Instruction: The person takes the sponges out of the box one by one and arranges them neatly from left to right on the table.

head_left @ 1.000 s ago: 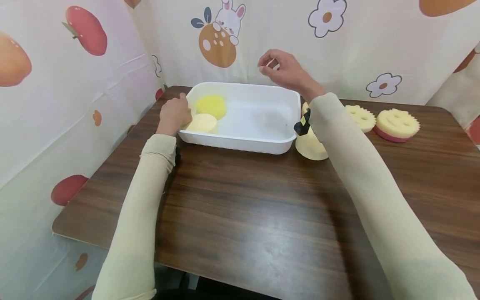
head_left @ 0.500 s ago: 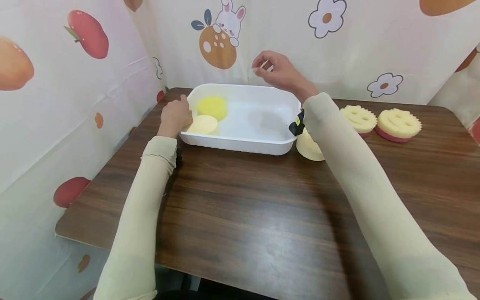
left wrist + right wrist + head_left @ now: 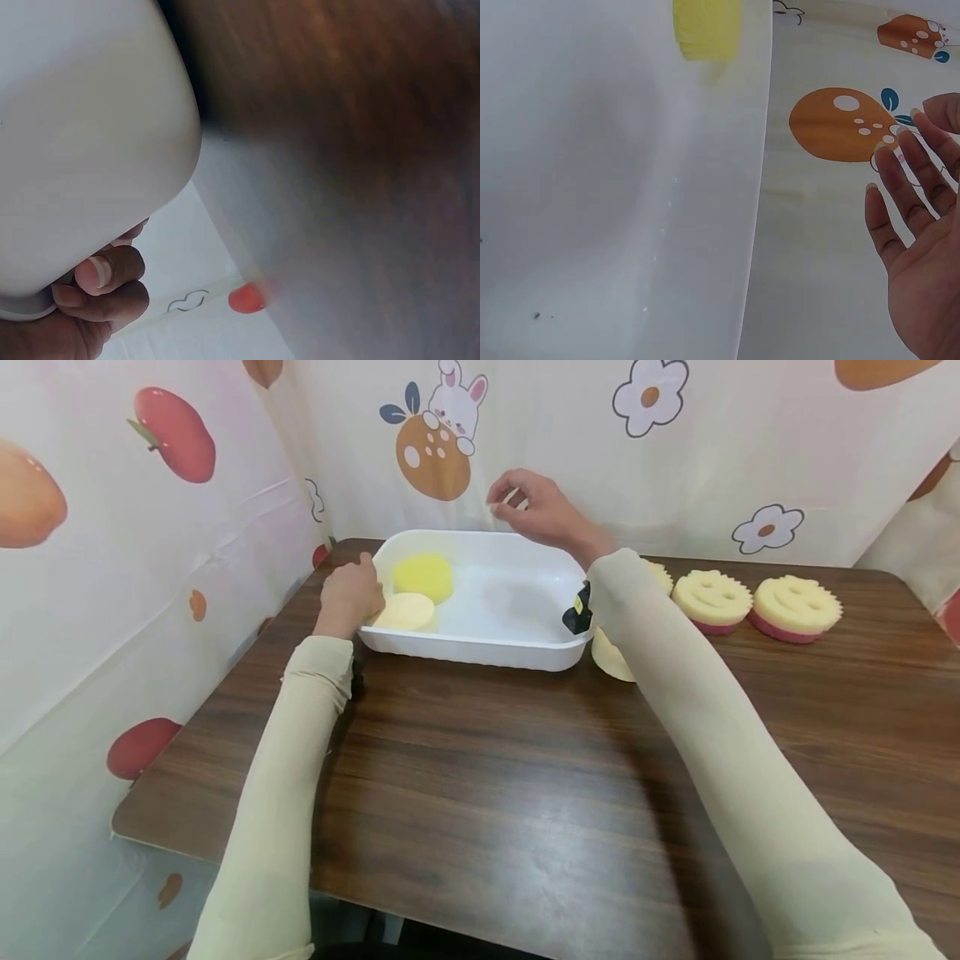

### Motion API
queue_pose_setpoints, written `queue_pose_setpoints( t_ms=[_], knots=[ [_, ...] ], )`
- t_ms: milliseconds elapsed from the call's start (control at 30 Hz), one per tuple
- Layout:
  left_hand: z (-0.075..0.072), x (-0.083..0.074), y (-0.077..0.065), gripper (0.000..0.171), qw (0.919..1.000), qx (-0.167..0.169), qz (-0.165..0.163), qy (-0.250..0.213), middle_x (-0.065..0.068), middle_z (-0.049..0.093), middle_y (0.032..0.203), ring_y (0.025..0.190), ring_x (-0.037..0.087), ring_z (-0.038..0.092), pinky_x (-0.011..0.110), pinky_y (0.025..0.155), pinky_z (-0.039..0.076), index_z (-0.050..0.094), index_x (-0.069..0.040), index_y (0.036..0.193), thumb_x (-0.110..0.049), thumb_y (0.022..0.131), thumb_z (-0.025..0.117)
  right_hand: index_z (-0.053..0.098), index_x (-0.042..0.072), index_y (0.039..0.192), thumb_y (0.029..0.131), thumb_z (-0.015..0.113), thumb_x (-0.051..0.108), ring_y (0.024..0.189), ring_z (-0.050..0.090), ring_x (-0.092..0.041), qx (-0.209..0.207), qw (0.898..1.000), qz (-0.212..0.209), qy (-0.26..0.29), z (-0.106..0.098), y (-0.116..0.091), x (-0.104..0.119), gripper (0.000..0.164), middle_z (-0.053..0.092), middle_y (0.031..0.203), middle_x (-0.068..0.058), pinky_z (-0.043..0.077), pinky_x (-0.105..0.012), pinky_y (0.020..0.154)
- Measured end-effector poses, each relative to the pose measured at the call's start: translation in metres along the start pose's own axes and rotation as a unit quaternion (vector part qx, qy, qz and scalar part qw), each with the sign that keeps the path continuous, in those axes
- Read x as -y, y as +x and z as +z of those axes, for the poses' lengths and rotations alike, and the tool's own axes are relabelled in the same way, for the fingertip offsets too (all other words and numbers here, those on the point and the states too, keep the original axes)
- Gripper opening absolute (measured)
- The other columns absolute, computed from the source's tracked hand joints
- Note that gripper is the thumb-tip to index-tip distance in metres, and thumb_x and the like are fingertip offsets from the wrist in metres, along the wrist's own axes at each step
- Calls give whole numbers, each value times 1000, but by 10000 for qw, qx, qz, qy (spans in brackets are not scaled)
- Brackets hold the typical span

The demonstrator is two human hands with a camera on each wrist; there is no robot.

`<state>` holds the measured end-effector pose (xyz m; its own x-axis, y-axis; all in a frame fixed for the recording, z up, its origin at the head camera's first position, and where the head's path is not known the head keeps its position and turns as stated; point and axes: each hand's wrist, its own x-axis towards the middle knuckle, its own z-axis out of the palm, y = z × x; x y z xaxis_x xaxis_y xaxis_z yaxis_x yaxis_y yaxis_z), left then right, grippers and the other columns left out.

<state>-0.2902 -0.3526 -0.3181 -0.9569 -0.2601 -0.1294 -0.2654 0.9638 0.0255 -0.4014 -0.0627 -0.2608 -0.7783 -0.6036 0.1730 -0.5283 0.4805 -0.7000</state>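
My left hand grips the left rim of a white plastic tray. In the left wrist view its fingers curl against the tray's edge. Inside the tray's left end lie a bright yellow sponge and, in front of it, a pale yellow round sponge. My right hand hangs above the tray's back rim, fingers loosely bent, holding nothing. The right wrist view shows that palm facing the camera, apart from the tray wall.
To the right of the tray stands a pale round block, partly behind the right sleeve. Two smiley-face sponges with pink undersides, a middle one and a right one, sit farther right; another is half hidden. A patterned curtain hangs behind the brown table.
My right hand has drifted left and slightly down over the tray's back rim, uncovering more of the smiley sponges. The left hand stays on the tray's rim.
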Motion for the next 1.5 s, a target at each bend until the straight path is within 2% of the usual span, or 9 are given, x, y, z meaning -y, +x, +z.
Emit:
queue_pose_setpoints(
  t_ms=[167,367,633,900,1033,1267,1500],
  knots=[
    [-3,-4,2,66,9999,-66,77,-3,32,58,121,99,42,60,55,90,51,14,7,154,-26,102,37,59,15,124,101,52,30,117,52,-14,15,10000,47,17,-1,1,1,29,55,133,1,48,-29,94],
    [1,-2,0,67,9999,-88,125,-55,33,58,122,102,44,60,57,92,50,13,8,154,-25,102,37,58,14,126,102,52,30,119,52,-14,115,9998,167,74,7,2,0,30,54,135,1,49,-29,95],
    [4,5,-3,66,9999,-130,92,0,34,58,120,99,43,60,57,92,50,14,9,153,-25,101,38,59,14,122,101,52,26,119,53,-17,208,9996,-46,167,23,5,-5,25,54,135,-1,48,-31,97],
    [2,1,-5,66,9997,-163,164,3,34,60,118,97,42,61,56,91,51,15,10,153,-24,102,38,58,14,125,101,53,26,121,52,-17,253,9992,99,279,30,7,-5,28,52,138,-1,48,-31,98],
    [2,0,-5,65,9997,-176,140,-21,34,59,119,97,42,60,56,91,51,16,10,152,-24,102,39,58,12,127,100,53,27,121,52,-18,288,9992,58,285,35,10,-3,31,52,138,-1,49,-31,98],
    [3,0,-5,63,9997,-183,156,-20,32,60,116,97,42,61,56,90,52,20,10,151,-24,101,40,58,15,124,100,53,28,119,53,-17,304,9991,-79,269,41,13,-3,27,52,136,-1,49,-31,97],
    [1,1,-6,63,9998,-165,133,-1,33,59,119,99,44,61,56,90,51,19,10,151,-25,101,39,57,14,127,101,53,30,122,52,-16,330,9991,-25,264,47,15,-2,31,52,138,-1,49,-30,99]
  ],
)
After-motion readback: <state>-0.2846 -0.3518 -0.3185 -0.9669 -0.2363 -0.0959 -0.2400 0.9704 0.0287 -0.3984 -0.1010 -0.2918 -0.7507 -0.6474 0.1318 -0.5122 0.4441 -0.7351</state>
